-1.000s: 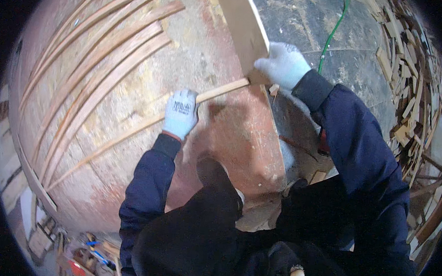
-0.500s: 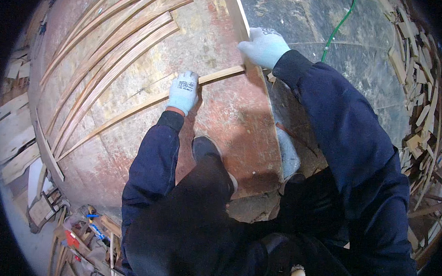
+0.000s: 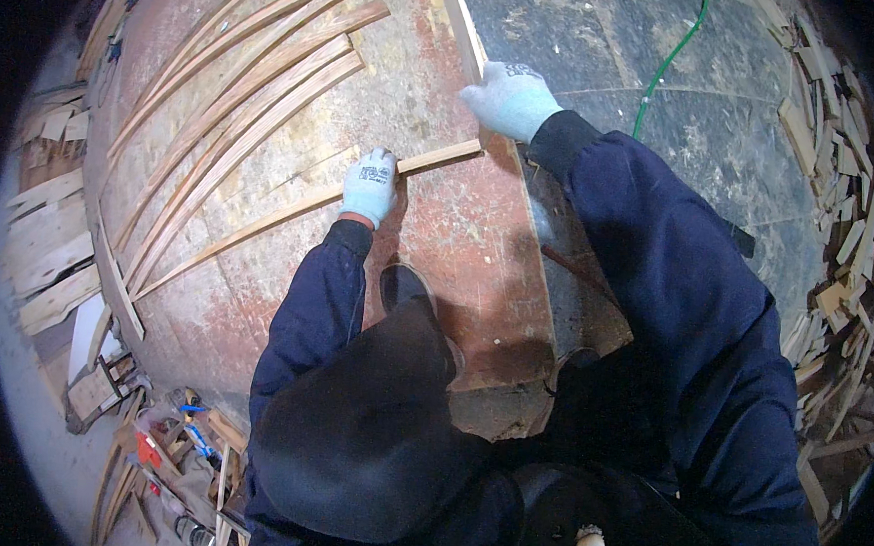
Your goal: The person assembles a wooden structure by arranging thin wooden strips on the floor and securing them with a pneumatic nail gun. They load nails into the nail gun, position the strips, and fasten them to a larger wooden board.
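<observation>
My left hand (image 3: pixel 370 184), in a pale glove, is closed over a long thin wooden strip (image 3: pixel 440 158) that slants across the worn red and tan work surface (image 3: pixel 458 244). One end of the strip shows just right of that hand; the other runs to the lower left. My right hand (image 3: pixel 513 101), also gloved, is closed at the near end of a straight, pale-edged tan piece (image 3: pixel 462 22) running away from me. What its fingers hold is hidden. The strip's right end lies just below this hand, apart from it.
Several curved wooden strips (image 3: pixel 319 81) lie side by side at the upper left. A green hose (image 3: pixel 668 63) crosses the dark sheet (image 3: pixel 717 120) at right. Offcuts (image 3: pixel 844 245) are heaped at the far right; scraps and tools (image 3: pixel 185 458) lie lower left. My shoe (image 3: pixel 404 283) rests on the surface.
My right hand has moved slightly left and toward me. The strip's right end now shows apart from it. My left leg has shifted, and the whole view has swung a little.
</observation>
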The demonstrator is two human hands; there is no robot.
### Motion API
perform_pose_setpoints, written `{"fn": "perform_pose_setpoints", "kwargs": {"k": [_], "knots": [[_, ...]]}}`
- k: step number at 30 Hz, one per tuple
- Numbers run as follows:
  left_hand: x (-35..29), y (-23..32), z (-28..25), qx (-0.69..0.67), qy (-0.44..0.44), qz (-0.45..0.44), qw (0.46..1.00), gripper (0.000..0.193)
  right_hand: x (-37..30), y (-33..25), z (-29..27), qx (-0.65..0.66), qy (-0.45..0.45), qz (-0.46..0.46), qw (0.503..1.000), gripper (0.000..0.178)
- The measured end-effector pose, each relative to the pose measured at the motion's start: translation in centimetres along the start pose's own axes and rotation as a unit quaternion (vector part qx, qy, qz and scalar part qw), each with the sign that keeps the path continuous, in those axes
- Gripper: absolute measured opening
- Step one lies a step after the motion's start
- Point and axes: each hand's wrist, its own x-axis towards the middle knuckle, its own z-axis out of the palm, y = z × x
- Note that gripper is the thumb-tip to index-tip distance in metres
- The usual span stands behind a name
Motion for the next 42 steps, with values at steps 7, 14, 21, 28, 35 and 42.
{"fn": "perform_pose_setpoints", "kwargs": {"k": [7,14,21,28,35,42], "knots": [[0.2,-0.2,-0.6,-0.001,-0.006,0.024,1.000,0.027,-0.3,0.3,-0.2,0.025,-0.016,0.020,0.999,0.048],[-1.9,-3.0,-9.3,-0.090,-0.025,-0.029,0.995,0.045,-0.2,0.8,-0.2,0.025,-0.015,-0.012,1.000,0.048],[-2.0,-1.8,-29.5,-0.228,-0.098,-0.137,0.959,0.043,-0.5,0.6,-0.9,0.056,-0.037,-0.027,0.997,0.049],[6.0,5.4,-37.8,-0.252,-0.118,-0.120,0.953,0.053,-1.1,1.4,-1.5,0.087,-0.011,-0.024,0.996,0.041],[19.6,9.0,-24.7,-0.218,-0.099,-0.079,0.968,0.075,-0.7,2.1,-1.3,0.116,-0.033,0.007,0.993,0.038],[21.2,7.9,-13.9,-0.329,-0.005,-0.203,0.922,0.035,2.3,2.8,-3.3,0.166,-0.270,-0.058,0.947,0.059]]}}
